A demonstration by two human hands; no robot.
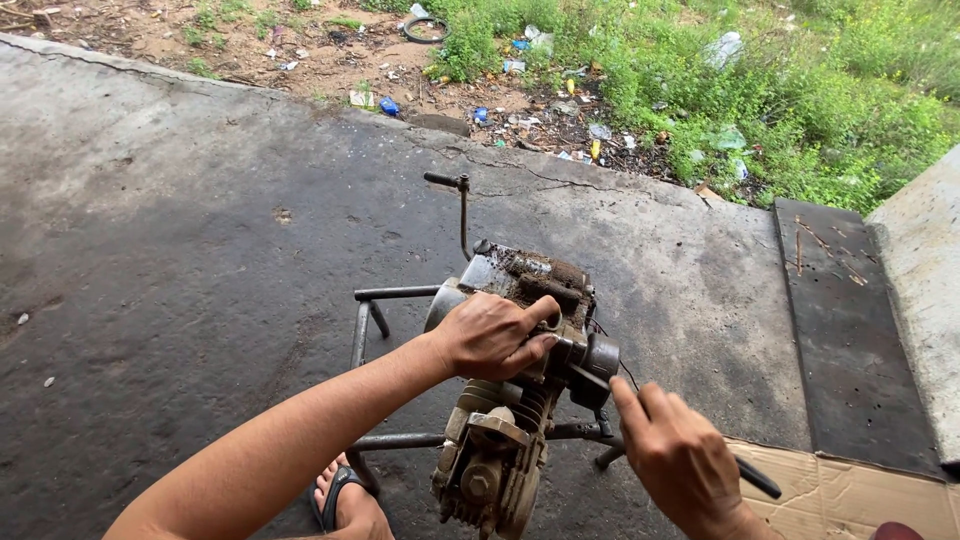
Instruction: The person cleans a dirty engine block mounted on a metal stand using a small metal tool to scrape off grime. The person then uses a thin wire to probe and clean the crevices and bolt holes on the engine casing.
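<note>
- Dirty grey metal motorcycle engine point(515, 400) is sitting on a tubular steel stand point(385, 300) at six o'clock on the concrete floor point(200, 230).
- Left hand point(490, 335) is gripping the engine's top.
- Right hand point(680, 455) is pinching a thin black tool point(755, 478).

Outdoor spot, plain daylight, no hard shadows. The ground is a rough concrete slab point(200, 230), grey with big dark oily-looking stains and a long crack point(540, 178) running near its far edge. Past that edge there's bare dirt point(150, 30) with bits of litter point(520, 100) scattered about, plus an old tyre point(425, 28) lying flat. Thick green weeds point(800, 90) fill the upper right. On the right a dark flat board point(845, 340) lies next to a raised pale concrete ledge point(925, 290), and a piece of brown cardboard point(850, 495) sits flat at the bottom right corner.
</note>
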